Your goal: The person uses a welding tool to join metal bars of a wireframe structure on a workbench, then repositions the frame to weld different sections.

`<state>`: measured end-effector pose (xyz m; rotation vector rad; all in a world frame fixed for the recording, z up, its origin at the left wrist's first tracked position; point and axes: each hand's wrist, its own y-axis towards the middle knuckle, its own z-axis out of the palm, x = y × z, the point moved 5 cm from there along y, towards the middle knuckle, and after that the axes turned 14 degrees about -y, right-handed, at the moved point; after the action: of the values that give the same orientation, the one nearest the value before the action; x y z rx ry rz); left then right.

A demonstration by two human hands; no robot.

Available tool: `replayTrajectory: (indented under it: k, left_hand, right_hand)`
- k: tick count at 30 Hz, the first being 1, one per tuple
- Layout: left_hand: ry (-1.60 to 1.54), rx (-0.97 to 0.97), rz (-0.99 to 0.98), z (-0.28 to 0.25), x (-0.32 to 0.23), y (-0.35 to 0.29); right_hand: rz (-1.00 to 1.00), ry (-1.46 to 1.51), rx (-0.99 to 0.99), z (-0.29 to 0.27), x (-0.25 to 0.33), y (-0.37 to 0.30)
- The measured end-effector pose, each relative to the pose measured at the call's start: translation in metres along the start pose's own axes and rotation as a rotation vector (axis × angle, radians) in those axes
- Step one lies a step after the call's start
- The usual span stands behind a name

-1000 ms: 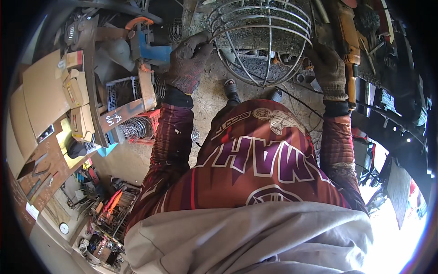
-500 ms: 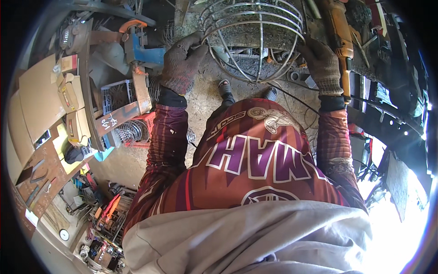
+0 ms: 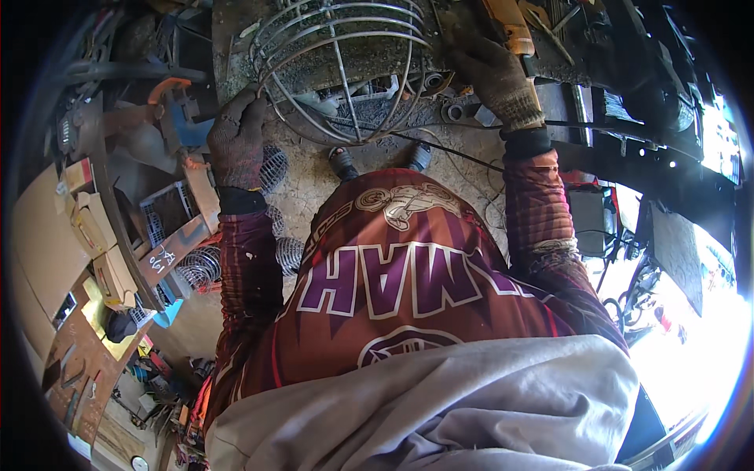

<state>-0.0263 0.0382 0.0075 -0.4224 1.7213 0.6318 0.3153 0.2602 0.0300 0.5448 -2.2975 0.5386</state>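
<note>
A domed cage of bent metal wire (image 3: 351,86) stands tilted at the edge of the dirty work surface in front of me. My left hand (image 3: 238,141), in a dark knitted glove, is closed on the left end of its rim wire. My right hand (image 3: 493,77), gloved too, is off the cage to the right. Its fingers reach forward, apart, over the dark surface beside an orange power tool (image 3: 512,30); the fingertips blend into the dark background. I see nothing held in it.
Wire coils or cages (image 3: 200,267) lie on the floor to the left. A blue and orange clamp-like tool (image 3: 184,118) and cardboard boxes (image 3: 94,224) are further left. A black cable (image 3: 463,155) crosses to the right, and metal nuts (image 3: 453,114) lie near the surface edge.
My right hand has let go of the cage's right side and moved beside the power tool. My left hand keeps hold of the rim. The whole view has shifted, moving the scene leftward.
</note>
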Motion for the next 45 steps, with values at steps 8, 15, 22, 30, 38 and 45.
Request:
replayTrajectory:
  k: [8, 15, 22, 30, 38, 45]
  left_hand:
    - [0.038, -0.02, -0.05, 0.003, -0.004, -0.002]
    - [-0.109, 0.026, 0.059, -0.001, 0.007, 0.002]
    - [-0.058, 0.008, 0.089, 0.001, 0.007, 0.002]
    - [-0.039, 0.037, 0.117, 0.001, 0.003, 0.002]
    - [0.026, 0.038, 0.098, 0.004, -0.005, 0.001]
    - [0.068, 0.017, 0.118, 0.006, -0.01, 0.001]
  right_hand:
    - [-0.189, -0.202, -0.064, 0.006, 0.033, -0.006]
    - [-0.471, -0.402, -0.263, 0.015, 0.017, -0.003]
    - [-0.228, -0.161, -0.165, 0.016, 0.022, -0.004]
    - [-0.157, -0.08, -0.147, 0.02, 0.015, -0.001]
    - [-0.198, -0.158, -0.201, 0.02, 0.011, 0.001]
    - [-0.178, -0.307, -0.191, 0.014, 0.014, 0.0]
